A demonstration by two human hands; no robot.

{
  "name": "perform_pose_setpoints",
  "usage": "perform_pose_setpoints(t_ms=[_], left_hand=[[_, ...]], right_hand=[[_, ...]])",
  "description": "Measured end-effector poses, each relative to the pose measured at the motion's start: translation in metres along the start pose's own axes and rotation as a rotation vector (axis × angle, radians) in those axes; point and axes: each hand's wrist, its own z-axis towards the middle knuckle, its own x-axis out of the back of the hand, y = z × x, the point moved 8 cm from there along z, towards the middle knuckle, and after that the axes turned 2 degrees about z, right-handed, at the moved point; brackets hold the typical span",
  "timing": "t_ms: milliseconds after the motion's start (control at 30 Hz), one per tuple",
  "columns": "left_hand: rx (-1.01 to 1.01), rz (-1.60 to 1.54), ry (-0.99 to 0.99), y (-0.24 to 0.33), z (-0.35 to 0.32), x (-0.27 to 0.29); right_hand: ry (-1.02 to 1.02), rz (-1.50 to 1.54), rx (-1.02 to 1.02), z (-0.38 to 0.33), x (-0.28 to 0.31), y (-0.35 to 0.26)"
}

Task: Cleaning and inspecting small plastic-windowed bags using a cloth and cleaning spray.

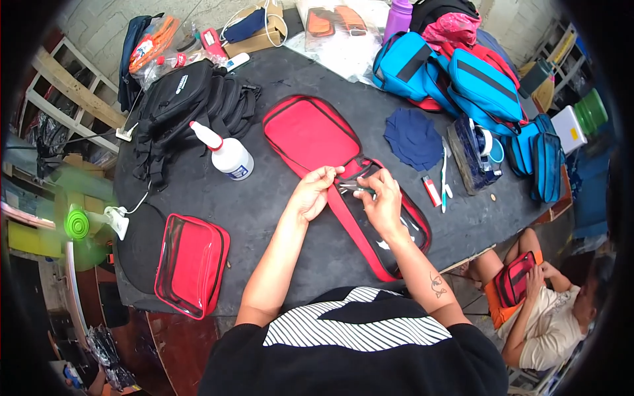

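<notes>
A red bag (310,132) with black zipper edging lies opened out on the dark table. Its far half is solid red; the near half has a clear panel (376,228). At the fold between the halves, my left hand (313,191) pinches the bag's red edge. My right hand (382,204) is closed around a small pair of snips (350,187), their metal tips pointing left toward my left fingers. Part of the snips is hidden by my right fingers, so whether the blades touch the bag I cannot tell.
A white spray bottle (232,159) and black backpack (178,99) stand left, with a red clear-fronted pouch (193,265) nearer. Rightward lie navy cloth (414,138), a lighter (431,191), a toothbrush (444,178) and blue bags (485,86). A seated person (548,310) holds a red pouch.
</notes>
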Motion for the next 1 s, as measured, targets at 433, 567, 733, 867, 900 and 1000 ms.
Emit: perform_pose_setpoints(t_ms=[433,567,733,867,900,1000], left_hand=[[-0.696,1.398,0.094,0.036,-0.028,-0.063],[-0.766,1.653,-0.025,0.01,-0.021,-0.052],[-0.839,1.719,-0.047,0.006,-0.014,-0.04],[-0.663,1.654,0.046,0.013,0.005,-0.027],[-0.509,1.573,0.047,0.015,0.012,-0.017],[-0.373,1.448,0.021,0.014,0.019,-0.002]], right_hand=[[-0.038,-0.209,-0.188,0.003,-0.015,0.043],[-0.109,-0.295,-0.265,0.011,-0.024,0.051],[-0.177,-0.349,-0.323,0.015,-0.03,0.063],[-0.09,-0.126,-0.271,0.012,-0.017,0.064],[-0.045,-0.09,-0.227,0.011,-0.011,0.059],[-0.011,-0.12,-0.18,0.004,0.006,0.042]])
